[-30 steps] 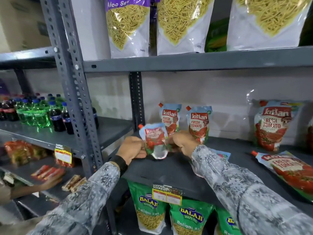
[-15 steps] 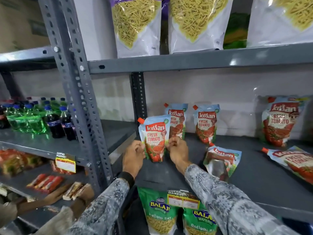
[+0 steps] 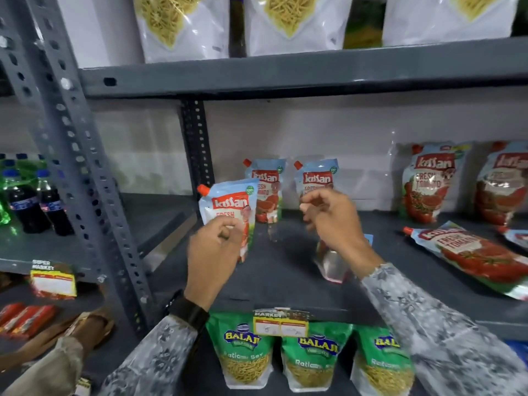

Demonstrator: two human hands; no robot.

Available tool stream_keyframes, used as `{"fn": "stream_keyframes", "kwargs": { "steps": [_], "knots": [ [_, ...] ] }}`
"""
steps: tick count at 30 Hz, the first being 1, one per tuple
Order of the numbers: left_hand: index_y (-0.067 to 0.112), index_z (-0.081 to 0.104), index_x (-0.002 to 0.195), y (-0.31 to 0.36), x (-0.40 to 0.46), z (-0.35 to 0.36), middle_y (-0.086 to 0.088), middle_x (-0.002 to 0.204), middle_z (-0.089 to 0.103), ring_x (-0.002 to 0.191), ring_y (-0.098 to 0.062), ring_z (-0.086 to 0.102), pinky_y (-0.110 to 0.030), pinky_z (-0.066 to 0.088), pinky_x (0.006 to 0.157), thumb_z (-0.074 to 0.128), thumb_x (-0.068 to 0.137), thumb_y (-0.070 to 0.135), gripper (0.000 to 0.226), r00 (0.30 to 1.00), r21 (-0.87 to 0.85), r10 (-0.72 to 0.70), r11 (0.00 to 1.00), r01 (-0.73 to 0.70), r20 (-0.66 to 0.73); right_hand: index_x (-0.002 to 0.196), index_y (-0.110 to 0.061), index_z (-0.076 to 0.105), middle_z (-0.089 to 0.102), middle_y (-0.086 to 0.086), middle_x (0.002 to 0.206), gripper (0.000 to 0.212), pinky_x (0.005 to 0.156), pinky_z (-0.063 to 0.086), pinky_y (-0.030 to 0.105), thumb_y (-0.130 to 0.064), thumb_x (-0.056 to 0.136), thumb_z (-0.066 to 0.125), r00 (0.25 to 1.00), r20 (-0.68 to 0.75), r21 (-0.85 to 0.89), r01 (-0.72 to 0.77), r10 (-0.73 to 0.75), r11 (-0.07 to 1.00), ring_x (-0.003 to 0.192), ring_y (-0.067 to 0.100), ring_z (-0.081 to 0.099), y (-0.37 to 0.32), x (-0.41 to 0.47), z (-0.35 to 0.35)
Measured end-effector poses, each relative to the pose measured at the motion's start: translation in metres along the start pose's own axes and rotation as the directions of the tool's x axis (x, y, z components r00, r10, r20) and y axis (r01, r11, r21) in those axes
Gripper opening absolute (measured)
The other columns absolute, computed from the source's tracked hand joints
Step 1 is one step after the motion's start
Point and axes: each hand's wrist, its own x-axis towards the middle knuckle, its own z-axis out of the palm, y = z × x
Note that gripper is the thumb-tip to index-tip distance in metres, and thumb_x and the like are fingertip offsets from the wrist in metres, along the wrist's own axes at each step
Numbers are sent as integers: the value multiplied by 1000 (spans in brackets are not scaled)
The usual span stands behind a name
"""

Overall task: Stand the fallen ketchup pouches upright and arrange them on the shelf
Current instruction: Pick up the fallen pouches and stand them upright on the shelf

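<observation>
A small ketchup pouch (image 3: 230, 205) with a red cap stands upright near the front left of the grey shelf (image 3: 285, 272). My left hand (image 3: 213, 250) hovers in front of its lower part, fingers curled in with nothing in them. My right hand (image 3: 333, 221) is loosely open to its right, above a fallen small pouch (image 3: 333, 264) lying flat. Two small pouches (image 3: 268, 192) (image 3: 317, 175) stand at the back. Two large pouches (image 3: 428, 187) (image 3: 504, 187) stand at the right. One large pouch (image 3: 483, 257) lies flat in front of them, and the corner of another fallen pouch (image 3: 517, 238) shows at the edge.
A perforated steel upright (image 3: 83, 167) borders the shelf on the left, with soda bottles (image 3: 25, 204) beyond it. Sev bags (image 3: 183, 21) fill the shelf above and green Balaji bags (image 3: 247, 352) the one below. Another person's hand (image 3: 88, 327) reaches in at bottom left.
Both hands held the small pouch, lifted it upright and set it on the shelf. They have now let go; my right hand has moved right, over the fallen small pouch.
</observation>
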Motion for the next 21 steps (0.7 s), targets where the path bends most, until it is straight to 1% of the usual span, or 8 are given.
{"fn": "stream_keyframes", "kwargs": {
  "steps": [4, 7, 9, 11, 14, 16, 18, 21],
  "knots": [
    [33, 77, 89, 30, 6, 63, 10, 78, 79, 74, -15, 77, -42, 64, 75, 63, 86, 47, 20, 946, 110, -69, 993, 36, 317, 81, -23, 77, 77, -12, 80, 17, 74, 57, 28, -11, 88, 68, 991, -133, -381, -45, -6, 924, 77, 10, 72, 25, -2, -69],
    [21, 77, 87, 37, 13, 114, -1, 95, 82, 86, -22, 78, -44, 64, 83, 64, 93, 37, 21, 881, 205, -165, 975, 79, 443, 78, -11, 79, 77, 4, 71, 16, 61, 57, 26, -20, 88, 69, 958, -108, -488, -284, 266, 825, 64, 22, 73, 55, -10, -109],
    [17, 76, 88, 35, 18, 136, -11, 92, 80, 73, -22, 74, -38, 66, 74, 65, 96, 30, 19, 848, 243, -245, 960, 142, 471, 80, -1, 75, 72, 14, 67, 20, 47, 58, 32, -20, 87, 75, 877, -11, -294, -462, 480, 837, 48, 26, 68, 71, -19, -115],
    [9, 66, 78, 32, 22, 148, -13, 69, 70, 49, -17, 65, -32, 62, 55, 67, 98, 27, 27, 783, 224, -379, 925, 306, 494, 94, 6, 74, 70, 18, 70, 26, 42, 57, 31, -18, 88, 81, 790, 83, -61, -605, 608, 794, 42, 23, 64, 78, -26, -110],
    [10, 63, 81, 35, 19, 154, -2, 58, 65, 50, -11, 62, -28, 59, 49, 69, 97, 24, 22, 635, 149, -534, 817, 557, 558, 91, 5, 72, 72, 13, 61, 13, 43, 59, 28, -6, 89, 79, 746, 144, 168, -666, 650, 727, 42, 21, 66, 82, -28, -106],
    [8, 70, 92, 38, 15, 153, -1, 64, 71, 50, -9, 63, -23, 55, 45, 71, 97, 21, 13, 592, 85, -546, 774, 628, 593, 92, 6, 73, 75, 13, 67, 5, 47, 61, 28, 4, 88, 75, 754, 155, 267, -654, 639, 708, 50, 20, 69, 82, -30, -103],
    [4, 74, 103, 40, 9, 149, -7, 77, 75, 52, -10, 65, -22, 54, 46, 71, 96, 18, 16, 595, 16, -525, 758, 652, 608, 93, 8, 73, 77, 15, 78, 7, 49, 62, 28, 12, 87, 72, 771, 138, 334, -627, 622, 704, 58, 19, 71, 80, -33, -101],
    [-2, 75, 108, 47, 5, 146, -15, 88, 75, 59, -15, 65, -26, 56, 54, 71, 95, 13, 20, 694, -129, -449, 782, 610, 562, 88, -1, 74, 80, 9, 71, 15, 50, 61, 30, 14, 87, 71, 821, 88, 416, -545, 565, 728, 58, 18, 73, 73, -30, -102]
  ]
}}
